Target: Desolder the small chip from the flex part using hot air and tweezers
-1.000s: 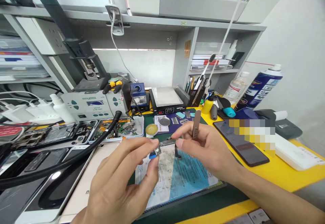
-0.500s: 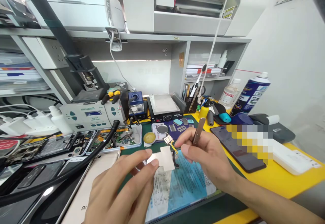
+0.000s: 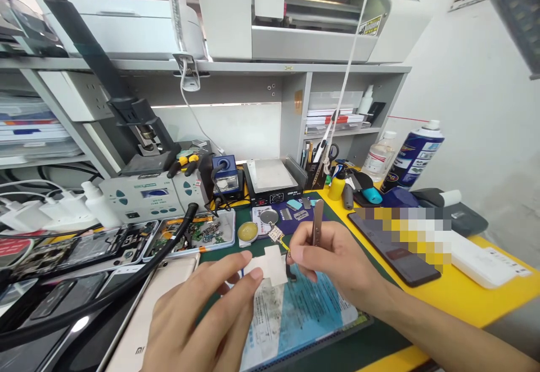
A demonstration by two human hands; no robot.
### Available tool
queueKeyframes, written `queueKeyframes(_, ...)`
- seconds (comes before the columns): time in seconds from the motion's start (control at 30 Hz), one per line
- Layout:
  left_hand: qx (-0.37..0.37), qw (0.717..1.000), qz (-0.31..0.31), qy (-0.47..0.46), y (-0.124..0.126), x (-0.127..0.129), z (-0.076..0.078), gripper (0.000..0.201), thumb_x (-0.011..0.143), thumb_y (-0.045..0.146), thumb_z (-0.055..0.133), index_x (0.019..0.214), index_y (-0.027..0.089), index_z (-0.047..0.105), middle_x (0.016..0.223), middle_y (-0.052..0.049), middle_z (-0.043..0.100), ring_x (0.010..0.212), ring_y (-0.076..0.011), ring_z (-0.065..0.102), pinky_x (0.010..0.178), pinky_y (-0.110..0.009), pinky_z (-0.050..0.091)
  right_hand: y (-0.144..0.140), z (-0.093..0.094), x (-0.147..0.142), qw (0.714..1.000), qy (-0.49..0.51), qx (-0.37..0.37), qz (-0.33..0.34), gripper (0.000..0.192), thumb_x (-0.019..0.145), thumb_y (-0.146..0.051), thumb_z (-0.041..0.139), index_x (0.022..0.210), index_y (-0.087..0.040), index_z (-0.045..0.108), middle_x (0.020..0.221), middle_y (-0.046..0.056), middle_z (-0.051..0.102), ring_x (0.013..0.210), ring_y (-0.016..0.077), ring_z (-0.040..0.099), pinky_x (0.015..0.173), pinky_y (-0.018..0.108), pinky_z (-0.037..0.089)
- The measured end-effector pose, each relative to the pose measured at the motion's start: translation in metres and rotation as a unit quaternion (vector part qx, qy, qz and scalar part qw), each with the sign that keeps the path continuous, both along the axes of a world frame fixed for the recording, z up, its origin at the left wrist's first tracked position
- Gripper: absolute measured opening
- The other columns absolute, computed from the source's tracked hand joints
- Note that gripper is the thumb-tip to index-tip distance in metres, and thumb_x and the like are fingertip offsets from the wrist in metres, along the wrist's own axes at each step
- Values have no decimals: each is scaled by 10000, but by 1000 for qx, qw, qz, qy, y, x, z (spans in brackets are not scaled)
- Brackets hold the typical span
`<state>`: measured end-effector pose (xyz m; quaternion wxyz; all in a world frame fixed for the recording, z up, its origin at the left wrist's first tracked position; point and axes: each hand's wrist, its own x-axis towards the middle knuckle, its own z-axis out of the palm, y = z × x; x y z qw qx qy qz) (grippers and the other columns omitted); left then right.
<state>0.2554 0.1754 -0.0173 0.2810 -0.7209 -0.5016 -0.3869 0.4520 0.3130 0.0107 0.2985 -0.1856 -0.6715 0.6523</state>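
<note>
My left hand [image 3: 211, 299] is closed, thumb and forefinger pinching a flat, pale, stepped piece [image 3: 273, 266] by its left side. Close to its right edge, my right hand [image 3: 329, 254] is closed with thumb and fingertips together at a yellow flex cable [image 3: 283, 241], whose square end carries a grid of contacts. Brown metal tweezers [image 3: 317, 223] stand upright in the same hand, their lower end hidden by the fingers. A small black curved part [image 3: 290, 272] shows at the pale piece's right edge. Beneath both hands lies a blue-and-white printed booklet [image 3: 304, 327].
Left lie a gold phone cover [image 3: 156, 299], a thick black hose [image 3: 126, 287] and a clear tray of small parts [image 3: 211, 231]. Behind stand a yellow round tin [image 3: 247, 231] and a heating plate [image 3: 274, 175]. A dark phone [image 3: 394, 248] lies on the right.
My right hand has shifted slightly left, bringing its fingertips nearer the pale piece, and the tweezers stand more upright. My left hand keeps its hold. The whole view has shifted slightly.
</note>
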Motion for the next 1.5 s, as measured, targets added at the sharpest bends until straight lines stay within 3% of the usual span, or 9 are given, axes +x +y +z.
queueKeyframes(0.2,0,1000,-9,16,1,-4,-1,428,834,11,750,1222,176,675,1278,-82,669,1111,-158,665,1008,-321,537,2,-1,-2,999,23,-25,-1,254,880,-334,678,701,-174,596,575,-39,439,523,108,407,525,282,311)
queueKeyframes(0.37,-3,1000,-15,11,3,-2,3,397,841,5,730,1193,179,672,1236,-93,696,1087,-162,687,937,-310,572,4,2,-5,994,19,-111,-11,315,842,-462,740,789,-172,626,521,-85,298,484,97,287,486,266,296)
queueKeyframes(0.57,21,999,-25,-18,10,4,9,282,876,9,658,1110,164,680,1142,-101,744,1013,-148,727,876,-256,592,4,13,-7,981,-19,-190,34,531,790,-495,803,591,-209,402,524,-85,264,484,82,243,476,259,280)
queueKeyframes(0.8,22,999,-18,-18,15,2,4,277,890,45,650,1141,162,652,1121,-119,742,988,-178,741,829,-265,613,4,12,-8,980,-69,-171,77,436,780,-456,842,731,-200,492,535,-104,287,503,80,218,486,239,293)
queueKeyframes(1.1,-85,993,-35,-69,21,-8,6,176,931,119,612,1097,174,632,1113,-120,699,976,-184,710,697,-240,592,11,9,-9,984,-105,-134,46,406,798,-524,815,820,-153,651,525,-102,298,491,85,246,477,251,310)
queueKeyframes(1.2,-109,991,-34,-75,12,-8,7,153,931,120,609,1071,173,642,1107,-110,700,941,-174,705,677,-236,576,18,10,-8,987,-90,-131,5,451,827,-582,762,821,-139,682,534,-102,255,490,86,232,457,246,295)
queueKeyframes(1.3,-138,988,-22,-70,-5,-5,2,147,929,110,616,1056,180,637,1089,-96,701,988,-186,700,796,-283,585,24,11,-6,989,-73,-130,-26,432,821,-570,762,791,-150,666,538,-98,251,494,87,228,445,239,297)
queueKeyframes(1.5,-205,973,24,-106,-31,7,-13,116,949,153,611,1055,201,608,1120,-79,671,1029,-174,683,869,-297,566,23,13,-6,990,-73,-113,-30,388,805,-511,790,802,-140,675,531,-95,268,491,84,238,444,240,293)
